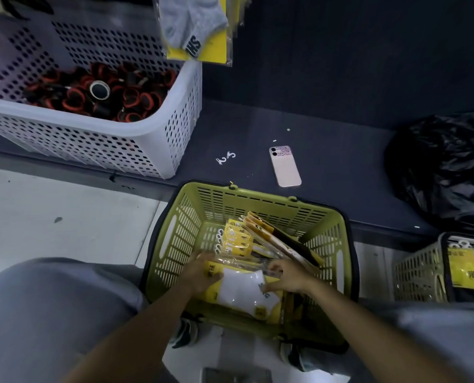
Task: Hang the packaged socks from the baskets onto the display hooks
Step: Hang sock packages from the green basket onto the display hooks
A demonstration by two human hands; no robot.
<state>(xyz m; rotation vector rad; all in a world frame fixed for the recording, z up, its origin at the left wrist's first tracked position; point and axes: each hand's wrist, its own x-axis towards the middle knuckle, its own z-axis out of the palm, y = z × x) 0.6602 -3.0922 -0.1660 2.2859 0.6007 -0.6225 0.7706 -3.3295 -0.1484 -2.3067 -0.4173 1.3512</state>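
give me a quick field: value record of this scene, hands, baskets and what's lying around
left hand: inside the green basket, gripping the left edge of a white sock pack
right hand: on the same pack's right edge
green basket contents: more yellow-carded sock packs, leaning upright behind the hands
white basket: on the dark ledge, upper left, holds black and red rolls
phone: face down on the dark ledge
black plastic bag: right end of ledge
hanging stock: grey sock pack, top centre

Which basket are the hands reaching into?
The green basket, where both hands hold a sock pack. The white basket holds black-and-red rolls; the grey one sits untouched.
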